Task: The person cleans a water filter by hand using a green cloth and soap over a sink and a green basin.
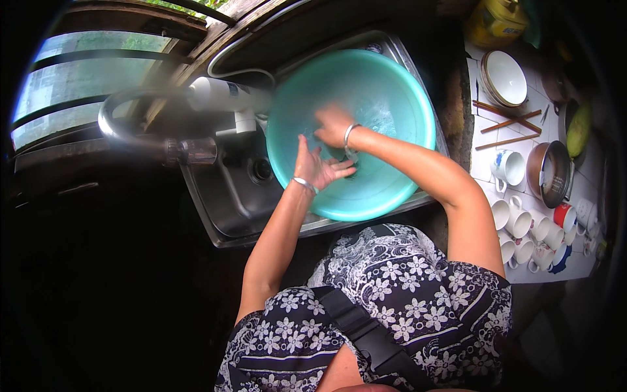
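Observation:
A large turquoise plastic basin [387, 193] sits on a stainless steel sink and has clear, rippling water [381, 120] in it. My left hand [318, 169] is over the near left part of the basin, palm turned up, fingers spread and holding nothing. Just beyond it, my right hand [335, 125] is blurred, with its fingers curled downward inside the basin. Whether anything is in those fingers I cannot tell. Both wrists wear silver bangles. Something small and glistening, perhaps water, shows below the right wrist.
Left of the basin are an open sink bowl [240, 196], a curved metal faucet [122, 120] and a white plastic fitting [220, 95]. On the white tiled counter at right are stacked bowls [507, 78], chopsticks [509, 142], a metal pan [551, 171] and several mugs [519, 223].

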Demonstrator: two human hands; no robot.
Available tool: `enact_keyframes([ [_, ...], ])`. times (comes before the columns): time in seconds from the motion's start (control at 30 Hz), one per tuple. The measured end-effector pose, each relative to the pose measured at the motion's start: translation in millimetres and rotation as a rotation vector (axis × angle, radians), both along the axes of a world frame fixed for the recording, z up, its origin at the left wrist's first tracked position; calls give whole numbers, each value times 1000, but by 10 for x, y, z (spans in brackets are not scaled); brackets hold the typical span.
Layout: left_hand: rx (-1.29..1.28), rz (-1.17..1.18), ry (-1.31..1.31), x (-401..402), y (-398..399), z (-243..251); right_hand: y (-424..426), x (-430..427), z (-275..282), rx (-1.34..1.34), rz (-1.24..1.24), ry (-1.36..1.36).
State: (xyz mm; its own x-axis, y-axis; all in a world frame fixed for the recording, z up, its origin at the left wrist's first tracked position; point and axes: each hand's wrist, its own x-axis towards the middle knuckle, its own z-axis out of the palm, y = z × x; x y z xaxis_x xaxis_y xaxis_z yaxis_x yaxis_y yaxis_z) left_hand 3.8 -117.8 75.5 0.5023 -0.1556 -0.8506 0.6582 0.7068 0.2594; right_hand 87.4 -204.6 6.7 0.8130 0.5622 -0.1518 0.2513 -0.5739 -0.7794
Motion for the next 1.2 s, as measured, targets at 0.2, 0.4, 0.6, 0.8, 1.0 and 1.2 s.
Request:
enact_keyframes([
  [0.2,-19,16,-320,119,505,-262,49,-735,856,409,-31,-198],
  [0.4,213,72,-402,246,284,-111,176,-647,965,496,-132,-205],
  [0.6,391,55,-354,346,33,47,188,4,536,490,-517,159],
  [0.8,273,71,-425,361,197,3,-36,-6,794,793,-198,822],
  [1.0,-11,-117,-408,228,177,152,-89,88,762,1187,-174,1056],
  [1.2,-122,-410,-489,235,282,98,-196,188,886,886,144,868],
])
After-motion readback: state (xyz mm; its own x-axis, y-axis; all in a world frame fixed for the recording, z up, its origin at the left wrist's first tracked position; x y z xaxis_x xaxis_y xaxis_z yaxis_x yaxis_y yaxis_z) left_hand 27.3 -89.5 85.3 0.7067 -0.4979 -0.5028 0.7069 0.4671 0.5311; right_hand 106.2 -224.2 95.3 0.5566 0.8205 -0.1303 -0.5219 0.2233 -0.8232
